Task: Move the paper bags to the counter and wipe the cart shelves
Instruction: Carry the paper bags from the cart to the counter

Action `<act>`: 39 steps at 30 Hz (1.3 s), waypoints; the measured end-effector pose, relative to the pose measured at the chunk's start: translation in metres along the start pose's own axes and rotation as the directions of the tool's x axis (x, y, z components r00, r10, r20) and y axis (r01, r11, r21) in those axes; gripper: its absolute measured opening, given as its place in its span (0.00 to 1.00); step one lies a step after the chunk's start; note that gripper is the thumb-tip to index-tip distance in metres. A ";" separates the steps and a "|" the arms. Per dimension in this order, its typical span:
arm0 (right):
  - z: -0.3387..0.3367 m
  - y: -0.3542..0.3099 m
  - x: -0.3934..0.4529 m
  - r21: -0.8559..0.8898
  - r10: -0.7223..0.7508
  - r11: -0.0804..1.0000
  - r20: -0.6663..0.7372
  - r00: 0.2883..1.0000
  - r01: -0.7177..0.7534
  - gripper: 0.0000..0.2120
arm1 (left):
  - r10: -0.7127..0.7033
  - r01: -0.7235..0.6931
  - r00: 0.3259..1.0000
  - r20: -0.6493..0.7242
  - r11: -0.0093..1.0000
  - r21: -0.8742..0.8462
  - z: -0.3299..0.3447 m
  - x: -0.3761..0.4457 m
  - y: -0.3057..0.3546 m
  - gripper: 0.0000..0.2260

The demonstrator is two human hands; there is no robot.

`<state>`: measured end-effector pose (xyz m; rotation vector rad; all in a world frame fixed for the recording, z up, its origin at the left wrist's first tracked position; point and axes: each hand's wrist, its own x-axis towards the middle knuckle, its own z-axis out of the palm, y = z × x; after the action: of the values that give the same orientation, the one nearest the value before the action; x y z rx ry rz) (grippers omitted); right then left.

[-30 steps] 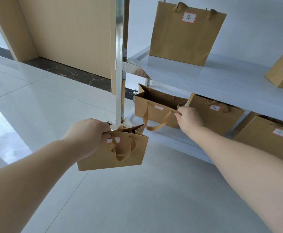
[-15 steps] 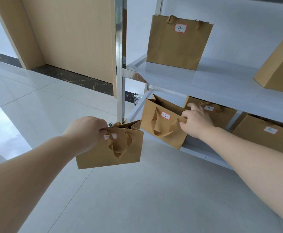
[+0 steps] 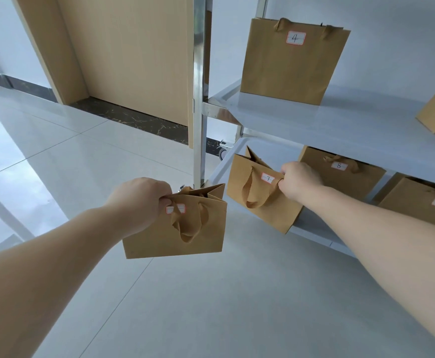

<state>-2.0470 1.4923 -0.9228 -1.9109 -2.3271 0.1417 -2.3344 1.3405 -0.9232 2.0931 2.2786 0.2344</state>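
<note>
The right hand [image 3: 300, 180] pinches the top edge of bag 7 [image 3: 263, 200], tilted at the lower shelf's [image 3: 312, 228] front edge. Left of it, past the cart post [image 3: 199, 99], the left hand [image 3: 140, 202] grips another bag [image 3: 175, 228] over the floor. Behind bag 7 stands bag 8 [image 3: 345, 174]; above it, bag 4 [image 3: 291, 60].

Both bare arms reach forward; the left hand [image 3: 140, 202] grips a paper bag [image 3: 172, 233] by its top edge, the right hand [image 3: 300, 180] pinches another bag [image 3: 263, 202] near its rim
</note>
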 end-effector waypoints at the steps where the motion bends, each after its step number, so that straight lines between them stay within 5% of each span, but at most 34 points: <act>1: -0.001 -0.001 -0.002 -0.001 -0.009 1.000 -0.001 1.000 0.009 0.04 | 0.002 -0.002 1.000 0.001 1.000 0.005 0.001 0.000 0.000 0.07; 12: -0.030 -0.051 -0.026 0.087 -0.249 0.965 0.016 0.968 0.247 0.05 | -0.094 0.093 0.995 0.030 0.995 0.028 -0.036 -0.026 -0.024 0.08; 21: -0.096 -0.177 -0.038 0.141 -0.510 0.851 -0.002 0.860 0.505 0.07 | -0.312 0.309 0.950 0.033 0.949 0.057 -0.148 -0.103 -0.083 0.07; 27: -0.232 -0.296 -0.051 0.224 -0.628 0.759 0.008 0.778 0.611 0.08 | -0.446 0.446 0.895 0.005 0.894 0.043 -0.321 -0.164 -0.118 0.09; 39: -0.635 -0.537 -0.103 0.246 -0.865 0.467 -0.073 0.497 0.849 0.12 | -0.554 0.550 0.832 -0.010 0.824 0.134 -0.778 -0.275 -0.148 0.09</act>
<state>-2.4473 1.2818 -0.2176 -0.4245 -2.8190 0.3609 -2.5575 0.9895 -0.1952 1.3580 2.8177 0.0267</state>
